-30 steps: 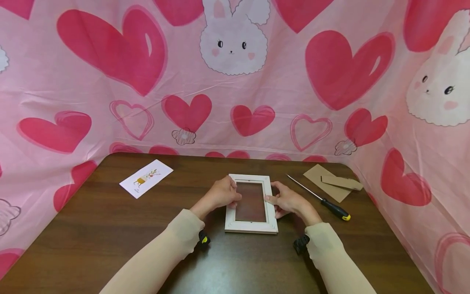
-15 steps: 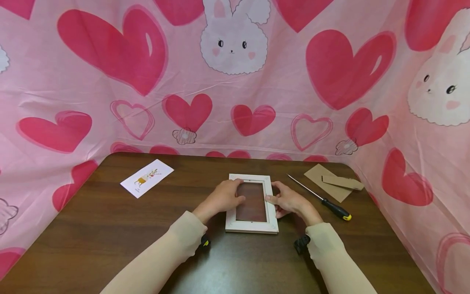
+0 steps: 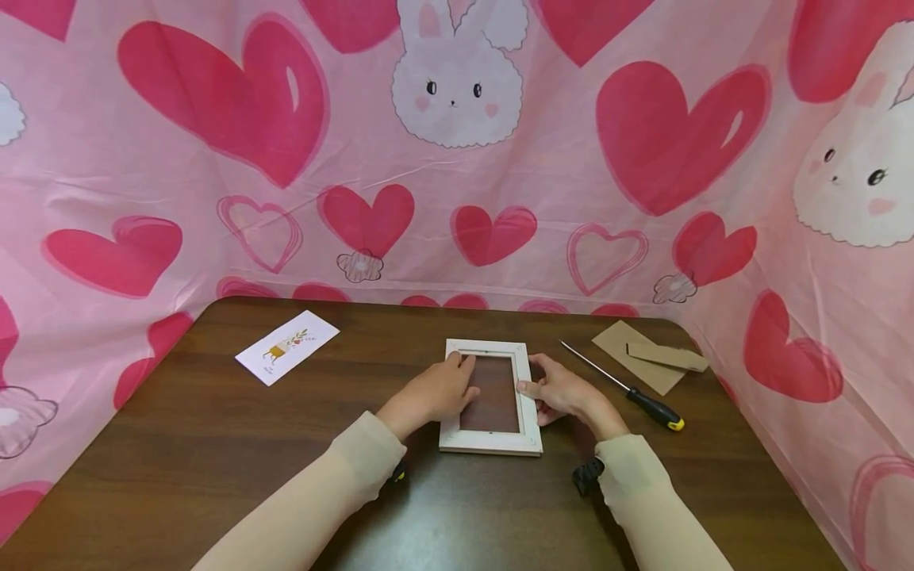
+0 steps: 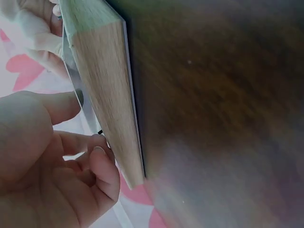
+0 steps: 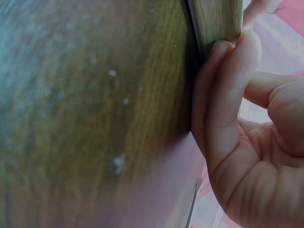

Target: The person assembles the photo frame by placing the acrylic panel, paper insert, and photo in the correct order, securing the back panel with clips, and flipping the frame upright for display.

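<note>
A white picture frame (image 3: 491, 443) lies on the table with a see-through pane (image 3: 493, 396) in its opening. The right hand (image 3: 564, 388) grips the frame's right side, thumb on the top face and fingers along the outer edge. Over the left side, the left hand (image 3: 435, 394) touches the frame and pane with its fingertips. The left wrist view shows its thumb (image 4: 66, 107) at the pane and its bent fingers (image 4: 104, 166) at the frame's upper edge, beside a small dark tab (image 4: 100, 132). In the right wrist view, two fingers (image 5: 228, 90) press the wooden side (image 5: 216, 21).
A screwdriver (image 3: 653, 407) with a black and yellow handle lies right of the frame. Beyond it is a brown backing board (image 3: 621, 341) with a strip-like stand (image 3: 664, 356). An illustrated white card (image 3: 286, 346) lies at the left. A pink heart-patterned cloth (image 3: 443, 174) hangs around the table.
The left hand's fingers were bent at the upper left of the frame; they now reach out straighter over the side and pane. The right hand and frame have stayed put.
</note>
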A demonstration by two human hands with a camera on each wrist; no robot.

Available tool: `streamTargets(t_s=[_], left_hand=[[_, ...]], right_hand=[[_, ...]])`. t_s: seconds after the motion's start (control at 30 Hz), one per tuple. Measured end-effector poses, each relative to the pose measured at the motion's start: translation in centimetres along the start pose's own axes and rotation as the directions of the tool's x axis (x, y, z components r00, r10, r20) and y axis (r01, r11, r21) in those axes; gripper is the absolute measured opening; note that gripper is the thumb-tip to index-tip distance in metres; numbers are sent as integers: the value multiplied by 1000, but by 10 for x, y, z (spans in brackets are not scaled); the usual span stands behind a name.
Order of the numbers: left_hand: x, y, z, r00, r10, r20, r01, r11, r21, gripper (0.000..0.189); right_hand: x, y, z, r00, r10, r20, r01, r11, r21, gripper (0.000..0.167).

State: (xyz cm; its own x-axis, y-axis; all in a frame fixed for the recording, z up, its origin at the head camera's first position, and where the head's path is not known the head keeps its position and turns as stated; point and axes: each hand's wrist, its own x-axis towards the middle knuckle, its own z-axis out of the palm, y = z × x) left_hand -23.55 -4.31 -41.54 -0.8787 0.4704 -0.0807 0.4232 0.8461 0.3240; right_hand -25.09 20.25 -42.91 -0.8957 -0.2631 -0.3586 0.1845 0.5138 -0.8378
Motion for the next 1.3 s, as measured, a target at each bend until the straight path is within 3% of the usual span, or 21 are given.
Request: streamTargets(t_s=[0.53, 0.73, 1.3], left_hand=[[-1, 6, 0, 1000, -27, 4, 26, 997, 74, 65], [0, 7, -1, 999, -36, 6, 36, 997, 62, 65], [0, 5, 2, 1000, -6, -4, 6, 998, 69, 57]], right_hand=[[-2, -2, 0, 1000, 0, -3, 0, 1000, -19, 72], [-2, -1, 0, 1000, -9, 2, 9, 1000, -3, 70], [0, 1, 0, 1000, -7, -3, 7, 1000, 7, 69]])
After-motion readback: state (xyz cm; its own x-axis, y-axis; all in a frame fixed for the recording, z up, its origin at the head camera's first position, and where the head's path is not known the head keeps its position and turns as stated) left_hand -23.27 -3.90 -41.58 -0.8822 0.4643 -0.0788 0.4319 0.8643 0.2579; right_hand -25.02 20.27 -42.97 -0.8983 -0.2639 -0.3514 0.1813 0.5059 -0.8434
